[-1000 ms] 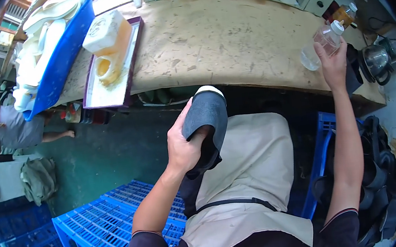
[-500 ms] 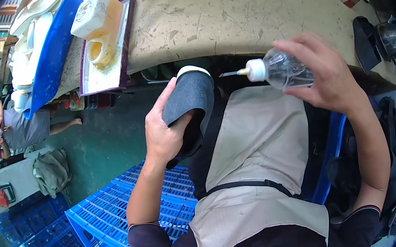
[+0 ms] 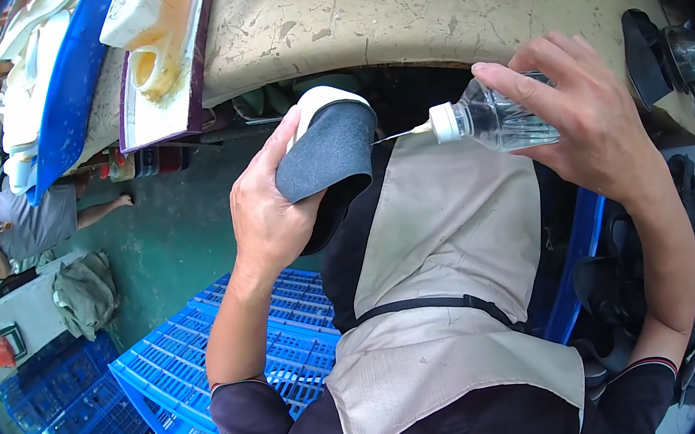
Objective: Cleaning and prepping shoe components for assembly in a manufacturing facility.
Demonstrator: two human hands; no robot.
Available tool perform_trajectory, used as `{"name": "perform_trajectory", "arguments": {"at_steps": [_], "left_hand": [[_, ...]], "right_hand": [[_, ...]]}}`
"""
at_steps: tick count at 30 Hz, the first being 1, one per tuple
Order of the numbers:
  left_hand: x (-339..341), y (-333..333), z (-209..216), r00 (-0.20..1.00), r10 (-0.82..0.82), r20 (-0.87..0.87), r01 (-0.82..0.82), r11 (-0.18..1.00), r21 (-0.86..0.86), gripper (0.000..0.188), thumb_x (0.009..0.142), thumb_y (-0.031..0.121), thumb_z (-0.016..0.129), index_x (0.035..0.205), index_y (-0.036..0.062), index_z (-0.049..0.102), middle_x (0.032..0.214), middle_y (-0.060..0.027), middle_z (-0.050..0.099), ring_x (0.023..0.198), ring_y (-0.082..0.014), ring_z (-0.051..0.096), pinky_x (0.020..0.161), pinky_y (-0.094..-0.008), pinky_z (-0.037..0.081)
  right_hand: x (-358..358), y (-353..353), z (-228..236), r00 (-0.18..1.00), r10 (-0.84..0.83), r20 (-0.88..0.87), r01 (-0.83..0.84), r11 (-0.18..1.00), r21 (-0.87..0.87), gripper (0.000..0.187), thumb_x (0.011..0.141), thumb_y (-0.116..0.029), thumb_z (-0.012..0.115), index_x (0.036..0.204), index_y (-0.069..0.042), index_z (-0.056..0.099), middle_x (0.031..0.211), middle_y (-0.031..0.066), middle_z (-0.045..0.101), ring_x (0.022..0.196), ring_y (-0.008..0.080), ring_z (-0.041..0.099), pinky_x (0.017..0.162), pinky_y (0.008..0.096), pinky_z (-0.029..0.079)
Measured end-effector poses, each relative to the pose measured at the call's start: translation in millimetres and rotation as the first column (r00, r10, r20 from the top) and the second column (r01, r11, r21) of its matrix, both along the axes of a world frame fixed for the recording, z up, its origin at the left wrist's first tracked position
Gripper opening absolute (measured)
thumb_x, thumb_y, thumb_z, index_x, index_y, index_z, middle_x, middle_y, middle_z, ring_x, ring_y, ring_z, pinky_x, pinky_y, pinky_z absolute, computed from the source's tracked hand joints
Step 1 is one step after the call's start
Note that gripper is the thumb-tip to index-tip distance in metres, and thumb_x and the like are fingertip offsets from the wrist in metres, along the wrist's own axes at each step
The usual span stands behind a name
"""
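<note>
A dark grey slipper-like shoe with a white sole edge is gripped by my left hand, tilted above my lap. My right hand has its fingers wrapped around a clear plastic squeeze bottle with a white cap and a thin needle nozzle. The bottle lies nearly sideways. Its needle points left, and the tip is at the right edge of the shoe; whether it touches, I cannot tell. A beige apron covers my lap below.
On the workbench rests a purple-edged tray with a stained white plastic container. A blue bin of white soles stands far left. Blue crates sit lower left, black shoes at right. Another person is at the left.
The shoe has turned and shifted slightly left. My right hand has brought the bottle's needle down to the shoe's edge. The view has shifted a little.
</note>
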State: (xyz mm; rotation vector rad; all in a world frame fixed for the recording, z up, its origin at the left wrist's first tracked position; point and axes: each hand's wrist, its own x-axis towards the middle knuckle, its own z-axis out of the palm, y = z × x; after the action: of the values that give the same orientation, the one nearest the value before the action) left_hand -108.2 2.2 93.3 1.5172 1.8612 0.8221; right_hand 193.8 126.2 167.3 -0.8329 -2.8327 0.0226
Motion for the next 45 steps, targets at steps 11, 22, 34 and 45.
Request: {"name": "perform_trajectory", "arguments": {"at_steps": [11, 22, 34, 45], "left_hand": [[-5.2, -4.7, -2.1, 0.944, -0.104, -0.313, 0.143, 0.984, 0.105, 0.065, 0.071, 0.005, 0.078, 0.134, 0.0047, 0.063, 0.104, -0.0172, 0.073, 0.082, -0.0289, 0.071, 0.073, -0.035, 0.055], [-5.6, -9.5, -2.0, 0.928, -0.189, -0.321, 0.194, 0.981, -0.016, 0.064, 0.071, 0.006, 0.077, 0.133, 0.0047, 0.064, 0.1, -0.0185, 0.072, 0.079, -0.0293, 0.07, 0.071, -0.0351, 0.055], [-4.7, -14.4, -1.5, 0.951, -0.198, -0.237, 0.181, 0.979, -0.091, 0.063, 0.071, 0.005, 0.077, 0.132, 0.0052, 0.064, 0.112, -0.0137, 0.075, 0.091, -0.0291, 0.072, 0.08, -0.0338, 0.054], [-9.6, 0.5, -1.9, 0.975, -0.18, -0.129, 0.18, 0.984, -0.012, 0.062, 0.073, 0.009, 0.079, 0.132, 0.0031, 0.063, 0.117, -0.0152, 0.073, 0.095, -0.0304, 0.073, 0.08, -0.0342, 0.056]], "right_hand": [[-9.3, -6.5, 7.8, 0.999, 0.013, 0.036, -0.012, 1.0, -0.02, 0.066, 0.062, -0.009, 0.088, 0.125, -0.014, 0.068, 0.099, 0.0047, 0.057, 0.085, 0.0222, 0.05, 0.076, 0.0332, 0.043], [-27.6, -11.9, 4.7, 0.998, 0.02, 0.055, -0.017, 0.999, -0.05, 0.068, 0.058, -0.008, 0.09, 0.122, -0.013, 0.068, 0.099, 0.0049, 0.056, 0.085, 0.0222, 0.05, 0.077, 0.0334, 0.043], [-20.0, -7.7, 2.6, 0.997, -0.017, 0.076, 0.021, 0.999, -0.048, 0.072, 0.055, -0.006, 0.09, 0.123, -0.013, 0.067, 0.098, 0.005, 0.056, 0.085, 0.023, 0.051, 0.079, 0.0341, 0.045], [-9.3, -7.0, 5.3, 0.987, -0.057, 0.147, 0.066, 0.996, -0.059, 0.072, 0.055, -0.006, 0.089, 0.123, -0.012, 0.066, 0.1, 0.006, 0.057, 0.085, 0.0246, 0.053, 0.08, 0.0348, 0.046]]}}
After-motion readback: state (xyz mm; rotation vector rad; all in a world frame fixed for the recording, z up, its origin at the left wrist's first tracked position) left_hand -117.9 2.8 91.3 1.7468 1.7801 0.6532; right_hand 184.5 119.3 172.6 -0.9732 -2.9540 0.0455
